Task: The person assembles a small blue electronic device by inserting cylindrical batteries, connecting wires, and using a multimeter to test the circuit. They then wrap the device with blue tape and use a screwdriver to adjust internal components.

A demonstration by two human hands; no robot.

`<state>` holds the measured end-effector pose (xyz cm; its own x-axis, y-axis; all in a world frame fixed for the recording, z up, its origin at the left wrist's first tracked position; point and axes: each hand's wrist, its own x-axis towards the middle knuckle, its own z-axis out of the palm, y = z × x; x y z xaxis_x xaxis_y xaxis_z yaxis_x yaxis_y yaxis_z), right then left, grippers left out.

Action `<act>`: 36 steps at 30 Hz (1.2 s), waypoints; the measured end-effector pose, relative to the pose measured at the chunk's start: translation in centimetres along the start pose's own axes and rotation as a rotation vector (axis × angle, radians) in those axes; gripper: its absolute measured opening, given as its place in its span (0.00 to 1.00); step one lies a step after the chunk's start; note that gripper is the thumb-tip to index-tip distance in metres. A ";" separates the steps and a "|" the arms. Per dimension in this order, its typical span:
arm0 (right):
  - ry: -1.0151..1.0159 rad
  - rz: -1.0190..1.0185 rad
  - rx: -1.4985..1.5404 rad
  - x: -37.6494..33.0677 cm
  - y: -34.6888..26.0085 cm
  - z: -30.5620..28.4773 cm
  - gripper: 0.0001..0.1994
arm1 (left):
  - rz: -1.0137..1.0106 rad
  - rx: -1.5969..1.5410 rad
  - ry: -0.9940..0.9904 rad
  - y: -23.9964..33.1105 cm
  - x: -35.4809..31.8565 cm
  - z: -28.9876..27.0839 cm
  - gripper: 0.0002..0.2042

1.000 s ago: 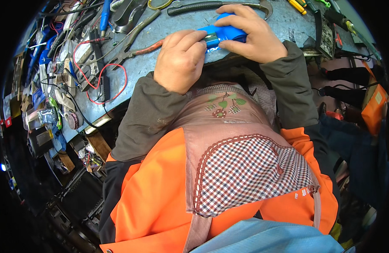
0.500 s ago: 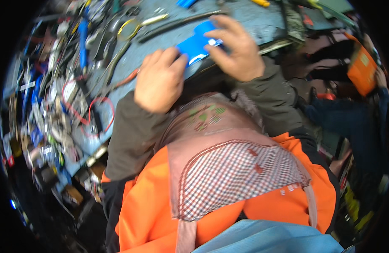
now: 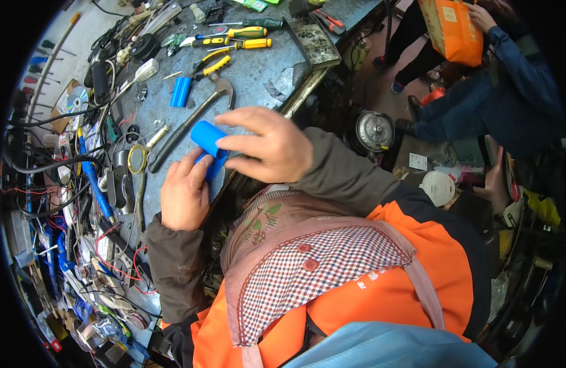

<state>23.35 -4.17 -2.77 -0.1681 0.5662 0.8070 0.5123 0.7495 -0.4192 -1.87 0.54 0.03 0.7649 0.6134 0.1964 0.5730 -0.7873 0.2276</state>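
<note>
My left hand (image 3: 186,191) is closed on a glossy blue sheet-like piece (image 3: 218,167) at the near edge of the workbench. Continuous with it or touching it, I cannot tell which, a blue roll-shaped part (image 3: 205,135) rises above the left fingertips. My right hand (image 3: 264,146) comes in from the right, its forefinger and thumb bent at the roll's side and its other fingers raised, slightly blurred. Just beyond the hands lies a claw hammer (image 3: 188,127) with a dark handle. Farther off rests a second blue piece (image 3: 180,92) with rounded ribs.
Yellow-handled screwdrivers (image 3: 249,43), pliers (image 3: 216,65) and a metal tray (image 3: 316,46) lie on the blue-grey bench (image 3: 166,61). Tangled cables and tools crowd the left side. At right, a person with an orange bag (image 3: 453,30) stands beyond a round metal pot (image 3: 375,130).
The view has turned, so the bench and hands sit farther left and lower. Both hands stay at the blue piece; the right hand's fingers now reach across from its right side.
</note>
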 end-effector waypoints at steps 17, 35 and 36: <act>-0.061 0.930 -0.945 0.5 27.2 -15.8 0.29 | -0.027 -0.222 0.028 -1.5 -0.9 -1.2 0.28; 0.424 1.054 0.630 -8.7 -6.4 -4.7 0.14 | 0.017 -0.478 -0.165 -5.4 0.2 -1.3 0.35; 0.285 1.107 0.729 -8.5 -7.2 -4.4 0.15 | -0.014 -0.498 -0.190 -5.5 0.2 -1.3 0.36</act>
<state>24.80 -15.93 -4.81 0.2620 0.9622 -0.0741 -0.3099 0.0112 -0.9507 -5.21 5.10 0.05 0.8244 0.5655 0.0244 0.4100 -0.6264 0.6630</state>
